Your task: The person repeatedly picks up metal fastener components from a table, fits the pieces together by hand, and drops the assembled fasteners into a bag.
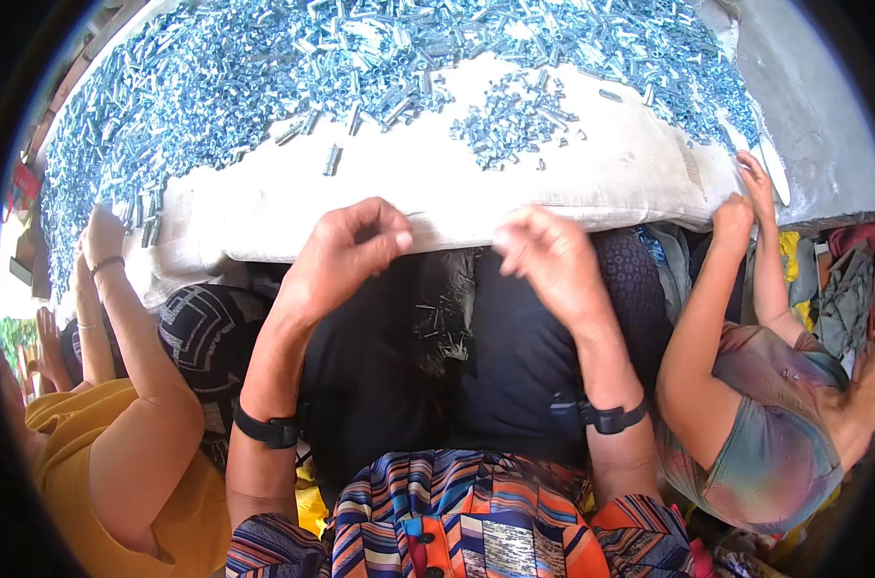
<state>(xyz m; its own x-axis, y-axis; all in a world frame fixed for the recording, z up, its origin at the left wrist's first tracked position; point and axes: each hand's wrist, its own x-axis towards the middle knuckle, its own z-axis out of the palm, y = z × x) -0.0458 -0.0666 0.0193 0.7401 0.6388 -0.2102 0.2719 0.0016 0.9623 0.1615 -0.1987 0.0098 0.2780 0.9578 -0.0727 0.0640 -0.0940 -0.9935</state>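
My left hand is raised just off the near edge of the pale cloth-covered table, thumb and forefinger bent together in a pinch. Level with it, my right hand has its fingers drawn together and slightly blurred. Whatever either hand may hold is too small or hidden to make out. Beyond them lies a small pile of short shiny metal pieces. One longer metal tube rests alone on the cloth, past my left hand. A broad heap of bluish metal tubes and short sleeves spreads behind.
A person in a yellow top sits close on my left, reaching to the heap. At my right, another person in a multicoloured top has both hands near the table's right end. Thin metal bits show between my knees. Grey concrete lies far right.
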